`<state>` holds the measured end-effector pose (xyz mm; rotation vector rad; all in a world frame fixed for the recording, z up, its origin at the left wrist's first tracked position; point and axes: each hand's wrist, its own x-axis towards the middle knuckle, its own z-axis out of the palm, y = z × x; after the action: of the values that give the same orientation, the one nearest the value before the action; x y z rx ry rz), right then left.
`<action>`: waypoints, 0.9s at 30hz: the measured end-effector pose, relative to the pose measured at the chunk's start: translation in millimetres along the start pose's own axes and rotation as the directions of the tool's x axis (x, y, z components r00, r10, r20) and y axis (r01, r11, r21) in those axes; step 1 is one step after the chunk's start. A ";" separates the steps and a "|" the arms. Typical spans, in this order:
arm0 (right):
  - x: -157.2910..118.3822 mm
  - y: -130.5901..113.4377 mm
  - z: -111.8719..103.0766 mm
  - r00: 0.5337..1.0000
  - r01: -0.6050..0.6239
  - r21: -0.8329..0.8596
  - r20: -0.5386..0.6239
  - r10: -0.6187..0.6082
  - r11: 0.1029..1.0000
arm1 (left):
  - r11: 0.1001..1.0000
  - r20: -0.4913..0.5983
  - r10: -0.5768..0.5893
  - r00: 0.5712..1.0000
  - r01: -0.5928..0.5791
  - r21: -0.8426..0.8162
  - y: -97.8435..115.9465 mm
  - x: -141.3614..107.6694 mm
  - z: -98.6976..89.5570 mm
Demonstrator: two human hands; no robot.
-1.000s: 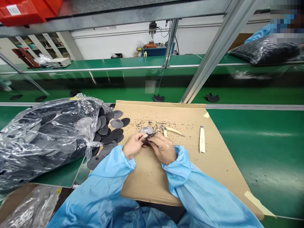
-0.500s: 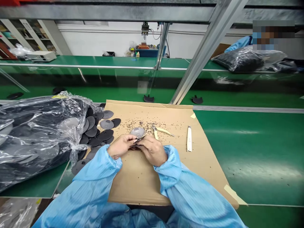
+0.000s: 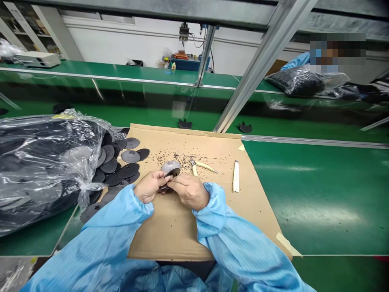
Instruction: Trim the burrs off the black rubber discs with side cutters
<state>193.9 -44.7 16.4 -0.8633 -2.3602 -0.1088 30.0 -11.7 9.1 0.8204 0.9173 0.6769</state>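
Observation:
My left hand is closed, thumb and fingers pinching the edge of a black oval plastic disc. From the other side, my right hand has its fingers pinched together at the same disc. The fingers hide much of its lower part. Just beyond it, a grey oval disc with raised marks lies on the cardboard sheet. Cutting nippers with pale yellow handles rest right of the disc, handles apart. Tiny black plastic bits are scattered around them.
A white-handled knife lies on the cardboard's right side. Left of my hands, loose black and grey discs spill beside a clear plastic bag full of them. Behind the cardboard, a metal post slants up. A co-worker's blue sleeve shows far right.
The black disc has tilted from nearly edge-on to showing more of its face, still between my hands. The whole view has shifted slightly, so things appear further left.

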 end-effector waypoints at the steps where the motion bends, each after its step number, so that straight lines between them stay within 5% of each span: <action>1: 1.3 0.6 -0.9 0.999 0.040 -0.040 0.011 -0.039 0.998 | 1.000 0.001 -0.016 1.000 0.016 -0.007 1.5 -0.1 -0.1; 6: 4.0 0.6 -4.0 0.980 0.200 -0.111 0.038 -0.197 0.973 | 1.000 -0.007 -0.029 1.000 0.029 0.001 3.3 0.4 4.5; 9: -0.8 -2.0 -3.2 1.000 -0.007 -0.012 -0.012 0.007 1.000 | 0.999 -0.051 0.003 0.999 0.000 0.053 0.1 0.3 6.1; 14: -7.9 -6.7 2.8 0.947 -0.286 0.328 -0.049 0.319 0.900 | 1.000 -0.027 0.022 0.999 -0.022 -0.018 -5.1 0.0 3.5; 17: -6.4 -8.4 9.0 0.842 -0.452 0.494 -0.036 0.538 0.742 | 0.997 -0.071 0.049 0.996 -0.053 -0.048 -8.6 2.5 4.7; 22: -2.2 -12.2 18.5 0.532 -0.636 0.723 0.159 0.832 0.269 | 0.997 -0.146 0.065 0.987 -0.070 -0.024 -7.1 4.4 8.3; 24: -1.4 -11.3 19.3 0.477 -0.629 0.765 0.243 0.844 0.135 | 0.996 -0.090 -0.014 0.996 0.006 -0.089 -2.9 2.6 7.1; 27: -2.2 -5.7 18.8 0.482 -0.611 0.784 0.254 0.839 0.113 | 0.985 -0.041 -0.096 0.995 0.089 -0.150 1.9 -0.1 3.1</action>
<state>181.8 -45.3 0.6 -1.2946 -1.1441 1.1569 32.4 -11.8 11.8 0.6278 0.9310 0.6773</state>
